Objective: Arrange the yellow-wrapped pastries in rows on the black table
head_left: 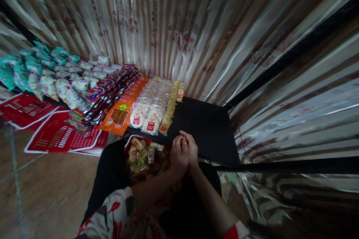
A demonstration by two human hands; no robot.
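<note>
My left hand (178, 154) and my right hand (192, 148) are pressed against each other at the front edge of the black shelf (207, 123). The fingers of both are curled closed, and whatever may be between them is hidden. Below and left of them, a red basket (126, 142) sits between my legs, holding small yellow-wrapped snacks (142, 154). On the shelf, just left of my hands, a row of similar yellow-wrapped snacks (167, 117) runs from front to back. Behind that row's far end lies a short second one (180, 92).
Left along the shelf lie clear packs of round white crackers (151, 122), an orange bag (115, 118), dark red packets (108, 89), white packets (68, 91) and green packets (21, 74). Red baskets (60, 130) lie on the floor. A striped curtain (179, 22) hangs behind.
</note>
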